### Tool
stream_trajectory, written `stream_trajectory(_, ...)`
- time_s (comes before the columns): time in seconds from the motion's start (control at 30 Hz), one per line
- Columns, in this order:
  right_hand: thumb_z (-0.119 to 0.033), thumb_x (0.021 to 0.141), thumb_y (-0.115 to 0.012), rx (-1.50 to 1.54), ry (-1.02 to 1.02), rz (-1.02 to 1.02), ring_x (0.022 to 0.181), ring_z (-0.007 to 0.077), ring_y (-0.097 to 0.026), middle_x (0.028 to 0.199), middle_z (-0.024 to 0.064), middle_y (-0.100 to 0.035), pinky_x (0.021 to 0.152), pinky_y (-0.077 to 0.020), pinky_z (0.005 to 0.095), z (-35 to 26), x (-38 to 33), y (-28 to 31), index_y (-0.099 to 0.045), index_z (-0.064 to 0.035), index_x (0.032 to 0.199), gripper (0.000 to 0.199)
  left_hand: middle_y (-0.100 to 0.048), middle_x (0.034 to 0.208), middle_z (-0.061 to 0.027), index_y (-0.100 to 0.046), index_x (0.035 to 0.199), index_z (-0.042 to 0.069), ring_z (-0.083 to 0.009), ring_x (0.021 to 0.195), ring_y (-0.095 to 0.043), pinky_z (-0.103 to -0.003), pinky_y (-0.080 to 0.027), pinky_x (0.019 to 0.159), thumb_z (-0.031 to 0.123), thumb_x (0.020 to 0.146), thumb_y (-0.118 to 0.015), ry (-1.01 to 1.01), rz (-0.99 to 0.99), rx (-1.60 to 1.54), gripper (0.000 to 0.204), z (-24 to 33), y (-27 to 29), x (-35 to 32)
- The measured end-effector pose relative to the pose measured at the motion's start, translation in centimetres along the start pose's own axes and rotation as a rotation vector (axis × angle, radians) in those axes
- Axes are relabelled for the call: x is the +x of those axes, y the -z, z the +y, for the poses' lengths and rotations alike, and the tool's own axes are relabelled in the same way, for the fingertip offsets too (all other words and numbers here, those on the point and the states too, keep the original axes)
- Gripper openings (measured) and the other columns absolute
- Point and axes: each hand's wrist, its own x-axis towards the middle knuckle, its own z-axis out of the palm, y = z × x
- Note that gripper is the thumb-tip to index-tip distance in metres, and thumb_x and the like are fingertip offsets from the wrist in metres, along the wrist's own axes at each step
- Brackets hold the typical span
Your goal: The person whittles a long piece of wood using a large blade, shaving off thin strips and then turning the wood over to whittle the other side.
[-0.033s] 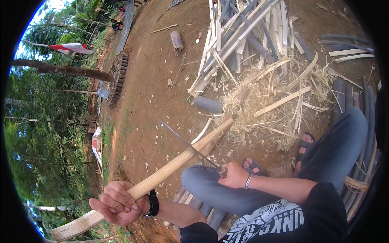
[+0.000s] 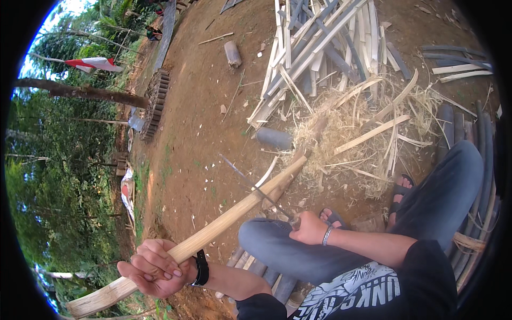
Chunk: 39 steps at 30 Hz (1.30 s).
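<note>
A long pale split bamboo strip [image 2: 224,217] runs slantwise from lower left toward the middle. My left hand [image 2: 158,266] is wrapped round its near part, and the strip's end sticks out beyond my fingers. In my right hand [image 2: 311,229] is the short handle of a long, thin-bladed knife [image 2: 269,199]. The blade crosses over the strip near its far part, its tip pointing up and left. Whether the edge bites into the bamboo cannot be made out. Under the strip's far end lies a darker wooden support [image 2: 278,193], partly hidden.
Curly shavings [image 2: 341,138] spread beyond the strip's far end. Behind them rises a pile of split bamboo [image 2: 325,48]. A grey bamboo piece [image 2: 274,138] lies on the dirt. My knees [image 2: 288,250] flank the work, and bamboo poles [image 2: 482,176] lie at right.
The knife and my right hand have shifted slightly to the right, toward the strip's far end. My left hand and the strip stay in place.
</note>
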Motion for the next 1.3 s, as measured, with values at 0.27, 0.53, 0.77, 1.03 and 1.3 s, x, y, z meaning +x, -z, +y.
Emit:
stream_trajectory(0.27, -0.022, 0.063, -0.070, -0.167, -0.038, 0.044, 0.057, 0.0342, -0.064, 0.059, 0.0268, -0.058, 0.056, -0.0507, 0.0396, 2.2, 0.9, 0.1, -0.058, 0.0123, 0.062, 0.036, -0.036, 0.043, 0.0020, -0.030, 0.067, 0.012, -0.0034, 0.029, -0.038, -0.014, -0.026, 0.032, 0.014, 0.097, -0.040, -0.047, 0.100, 0.079, 0.032, 0.0, 0.8, -0.4)
stream_trajectory(0.53, -0.019, 0.064, -0.068, -0.081, -0.115, 0.015, 0.066, 0.0370, -0.065, 0.066, 0.0271, -0.061, 0.066, -0.0505, 0.0429, 2.6, 1.8, 1.3, -0.062, 0.0084, 0.069, 0.029, -0.035, 0.044, 0.0029, -0.031, 0.067, 0.012, -0.0038, 0.030, -0.033, -0.015, -0.026, 0.035, 0.020, 0.099, -0.036, 0.002, 0.025, 0.059, 0.033, 1.5, 2.5, -1.4)
stream_trajectory(0.77, -0.020, 0.065, -0.067, -0.164, -0.159, -0.033, 0.061, 0.0358, -0.064, 0.065, 0.0266, -0.061, 0.057, -0.0513, 0.0409, 8.6, 5.4, 2.6, -0.062, 0.0084, 0.075, 0.030, -0.033, 0.042, 0.0037, -0.031, 0.063, 0.013, -0.0052, 0.030, -0.033, -0.016, -0.030, 0.035, 0.012, 0.096, -0.039, -0.036, 0.108, 0.095, 0.034, 2.0, 2.9, -2.7)
stream_trajectory(1.03, -0.018, 0.066, -0.068, -0.121, -0.356, -0.075, 0.047, 0.0311, -0.060, 0.058, 0.0242, -0.058, 0.048, -0.0486, 0.0377, 10.4, 6.8, 4.5, -0.059, 0.0101, 0.075, 0.031, -0.037, 0.044, 0.0025, -0.039, 0.068, 0.012, -0.0068, 0.036, -0.037, -0.019, -0.031, 0.043, 0.018, 0.096, -0.036, -0.029, 0.112, 0.123, 0.029, 1.8, 2.8, -3.1)
stream_trajectory(1.3, -0.018, 0.065, -0.067, -0.131, -0.249, -0.164, 0.066, 0.0386, -0.064, 0.067, 0.0254, -0.061, 0.062, -0.0515, 0.0422, 13.6, 8.0, 5.0, -0.062, 0.0052, 0.077, 0.027, -0.037, 0.042, 0.0032, -0.037, 0.065, 0.012, -0.0051, 0.033, -0.036, -0.018, -0.031, 0.042, 0.022, 0.096, -0.037, -0.073, 0.121, 0.092, 0.032, 1.9, 2.3, -3.1)
